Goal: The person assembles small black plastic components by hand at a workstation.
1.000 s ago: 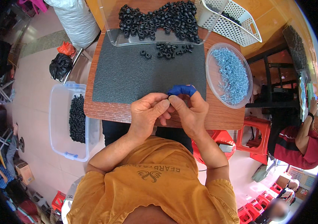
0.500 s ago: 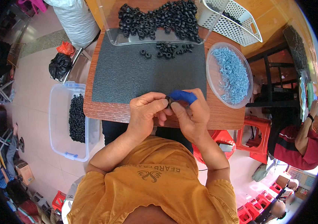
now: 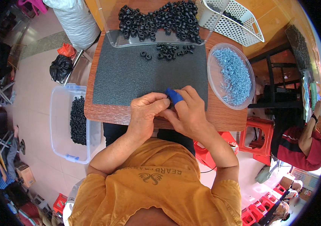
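Observation:
Above the near edge of the grey mat point(image 3: 130, 75), my two hands meet. Between finger and thumb my left hand point(image 3: 144, 110) pinches a small black part point(image 3: 170, 101), mostly hidden by the fingers. My right hand point(image 3: 191, 115), with a blue cover on its index finger point(image 3: 174, 96), is closed on the same part from the right. Farther up the mat lies a small group of loose black ring-shaped parts point(image 3: 166, 52). Behind them a clear bin point(image 3: 121, 43) holds a heap of more such parts point(image 3: 156, 20).
To the right stands a round clear tub point(image 3: 212, 81) of small light-blue pieces point(image 3: 234, 75). A white perforated basket point(image 3: 239, 32) sits at the back right. Left of the table is a clear box point(image 3: 58, 139) with black parts. Red stools point(image 3: 260, 132) and a co-worker point(image 3: 299, 147) are on the right.
My right hand has turned over the part, its blue-covered finger swinging left and down and its thumb tucking under. My left hand stays nearly in place.

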Tool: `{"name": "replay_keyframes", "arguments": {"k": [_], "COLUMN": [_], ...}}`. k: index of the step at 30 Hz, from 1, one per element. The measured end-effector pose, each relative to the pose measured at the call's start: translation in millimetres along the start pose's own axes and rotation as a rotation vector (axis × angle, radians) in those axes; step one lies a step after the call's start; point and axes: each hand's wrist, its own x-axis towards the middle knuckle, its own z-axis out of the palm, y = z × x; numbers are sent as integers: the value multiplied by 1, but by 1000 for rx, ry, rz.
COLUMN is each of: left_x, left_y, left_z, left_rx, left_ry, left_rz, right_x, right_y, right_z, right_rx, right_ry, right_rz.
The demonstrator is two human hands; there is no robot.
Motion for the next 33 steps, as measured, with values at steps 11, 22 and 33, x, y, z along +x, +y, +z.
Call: {"name": "replay_keyframes", "arguments": {"k": [11, 22, 33], "left_x": [4, 5, -6], "left_y": [-7, -8, -12], "left_z": [-6, -19, -11], "left_rx": [55, -28, 266], "left_ry": [1, -132, -57], "left_rz": [4, -107, 32], "right_x": [-6, -4, -8], "right_y": [4, 7, 9], "right_z": [4, 7, 13], "right_rx": [-164, -86, -73], "right_ry": [1, 132, 142], "right_rz": [-151, -138, -195]}}
